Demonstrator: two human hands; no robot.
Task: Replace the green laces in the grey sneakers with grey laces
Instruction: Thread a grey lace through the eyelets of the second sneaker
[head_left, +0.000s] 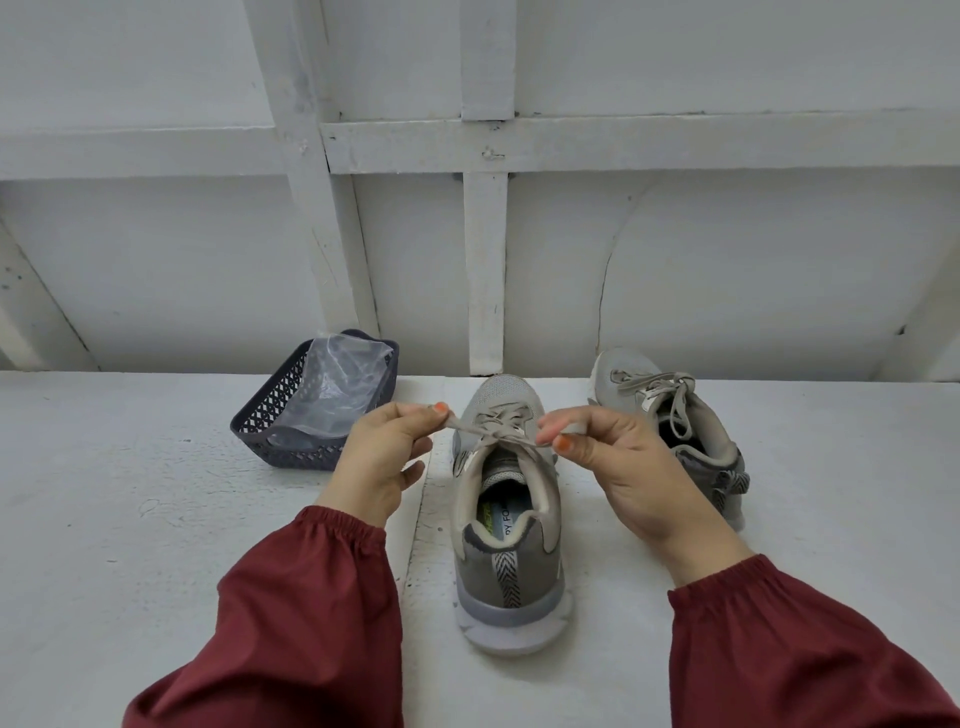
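Nearest the camera, two dark red sleeves (291, 623) reached in from the bottom edge onto the white table (156, 519). Between them stood the near grey sneaker (506, 545), upright, its heel toward the person and its toe pointing away. Just above its opening, the left grip (382, 452) pinched one end of a grey lace (493, 431) between thumb and forefinger, the other fingers loosely curled beneath. The right grip (618, 457) pinched the other end in the same way, on the opposite side of the tongue. The lace ran taut from each pinch down to the top eyelets, and it was already threaded through the rows further along the shoe. Both thumbnails were painted orange. To the left, beyond the left grip, a dark plastic basket (260, 415) sat on the table with a clear plastic bag (337, 384) inside it. To the right and slightly further off, the second grey sneaker (711, 441) stood near the first but not touching it, with its own grey lace (660, 389) tied in a bow. Behind everything rose a white panelled wall (675, 260).
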